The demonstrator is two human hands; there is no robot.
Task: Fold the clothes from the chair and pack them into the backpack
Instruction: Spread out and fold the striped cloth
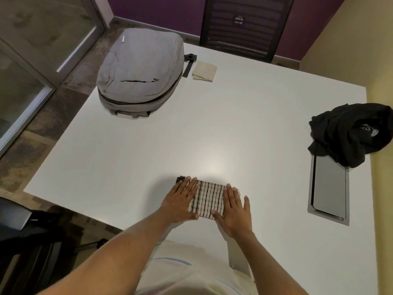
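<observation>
View from the head camera over a white table [212,128]. Near the front edge lies a folded striped cloth [209,199], a compact rectangle of cream fabric crossed by dark lines; a small dark patch shows at its far left corner. The left hand [180,201] lies flat on the left part of the cloth, fingers straight and slightly spread, pressing down without curling round it. The right hand [232,207] lies flat on the right part in the same manner, fingers extended, the thumb resting on the near edge of the fabric. Neither hand grips; both are spread wide and press on the cloth.

At the far left corner of the table lies a grey backpack [140,69], front face up, overhanging the table edge; its dark zip line runs round the side, and whether it is open cannot be told. Just beside it, to the right, sits a small folded beige cloth [204,71]. At the right edge lies a crumpled black garment [348,133], unfolded, partly covering a grey cable hatch [328,188]. A dark mesh chair [244,26] stands beyond the far edge.
</observation>
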